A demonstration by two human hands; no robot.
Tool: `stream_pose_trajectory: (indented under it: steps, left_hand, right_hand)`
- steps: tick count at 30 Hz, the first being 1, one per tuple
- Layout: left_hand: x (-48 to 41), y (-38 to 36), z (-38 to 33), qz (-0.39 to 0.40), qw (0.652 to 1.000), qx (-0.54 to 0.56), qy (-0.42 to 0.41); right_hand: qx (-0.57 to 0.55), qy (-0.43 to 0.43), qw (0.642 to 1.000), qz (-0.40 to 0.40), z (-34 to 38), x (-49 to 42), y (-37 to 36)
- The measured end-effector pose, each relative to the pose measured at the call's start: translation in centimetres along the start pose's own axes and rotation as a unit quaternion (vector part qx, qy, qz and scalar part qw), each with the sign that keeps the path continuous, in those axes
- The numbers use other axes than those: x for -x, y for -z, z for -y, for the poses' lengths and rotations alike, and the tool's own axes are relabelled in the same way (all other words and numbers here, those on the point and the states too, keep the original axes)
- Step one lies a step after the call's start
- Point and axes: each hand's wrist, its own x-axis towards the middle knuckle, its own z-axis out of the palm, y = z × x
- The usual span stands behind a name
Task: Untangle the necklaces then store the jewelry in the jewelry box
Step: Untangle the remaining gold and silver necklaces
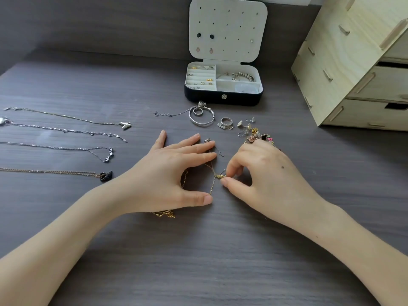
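Gold thin-chain necklace point(212, 186) sits tangled at centre frame on the dark grey wood-grain table point(220, 261), between your hands. Your right hand point(260, 173) pinches its knotted gold lump between thumb and curled forefinger. Your left hand point(167, 168) is spread flat. Its fingers are straight with tips down on the chain's upper run, thumb tip pressing the lower run, nothing gripped. More chain is bunched under your left wrist. Four straightened necklaces point(66, 130) lie in rows at left of frame; the lowest has a black swan pendant point(106, 176). Black jewelry box with white lining point(223, 99) stands open at upper centre, lid upright, well apart from the necklace. Silver bangle point(202, 124), silver ring point(226, 121) and a pile of small mixed earrings point(258, 134) lie between box and hands. Pale wooden drawer unit point(353, 74) at upper right.
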Motion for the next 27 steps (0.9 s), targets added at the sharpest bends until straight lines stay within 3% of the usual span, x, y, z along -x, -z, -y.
stream_pose_trajectory:
  steps: [4, 7, 15, 20, 27]
  left_hand:
    - [0.1, 0.1, 0.0, 0.009, 1.000, -0.002, 0.001]
    - [0.0, 0.2, -0.1, 0.018, 1.000, -0.004, 0.002]
    - [0.2, 0.3, -0.1, 0.030, 1.000, -0.008, 0.002]
    - [0.2, 0.3, -0.2, 0.034, 0.999, -0.019, 0.002]
    - [0.4, 0.4, -0.2, 0.026, 0.998, -0.062, 0.010]
  right_hand:
    - [-0.085, -0.027, 0.995, 0.052, -0.4, 0.2, 1.2]
    - [-0.133, -0.043, 0.989, 0.048, -0.8, 0.1, 1.9]
    - [-0.161, -0.021, 0.984, 0.075, -1.2, -1.2, 2.4]
    - [-0.160, -0.006, 0.980, 0.121, -1.2, -2.0, 2.3]
    - [-0.046, -0.056, 0.986, 0.147, -1.0, -1.7, 1.9]
